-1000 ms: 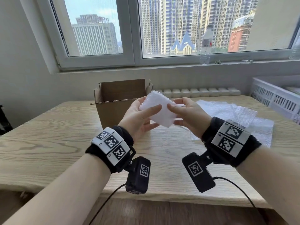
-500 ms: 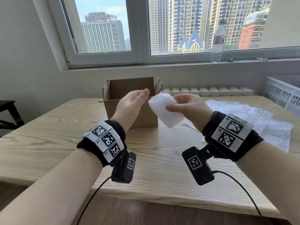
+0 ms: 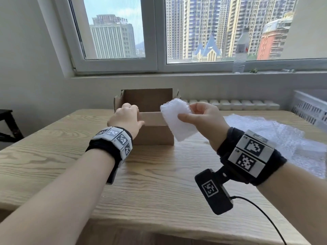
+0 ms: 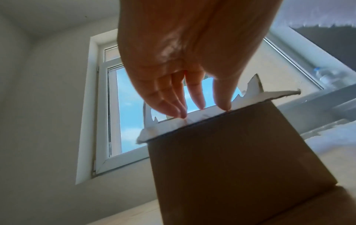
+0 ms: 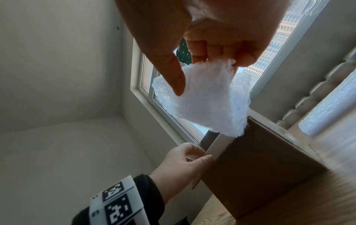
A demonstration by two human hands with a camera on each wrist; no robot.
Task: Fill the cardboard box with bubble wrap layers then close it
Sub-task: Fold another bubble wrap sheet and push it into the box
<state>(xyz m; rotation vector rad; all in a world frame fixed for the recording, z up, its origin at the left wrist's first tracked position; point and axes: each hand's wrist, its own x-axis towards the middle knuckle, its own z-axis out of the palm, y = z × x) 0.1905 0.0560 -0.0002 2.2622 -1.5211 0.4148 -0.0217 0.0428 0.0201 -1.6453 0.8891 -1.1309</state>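
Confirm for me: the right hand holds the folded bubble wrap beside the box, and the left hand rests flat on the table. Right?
Not quite. The left hand is not on the table; it grips the near flap of the box, as the head view shows. The right hand does hold the folded bubble wrap beside the box.

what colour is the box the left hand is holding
Plain brown cardboard box, with a paler near flap under the left hand. Head view shows it best.

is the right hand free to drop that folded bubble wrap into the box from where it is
Probably yes. The right hand pinches the folded bubble wrap beside the cardboard box, whose top is open. The left hand grips the near flap at its left end; nothing visible blocks the opening.
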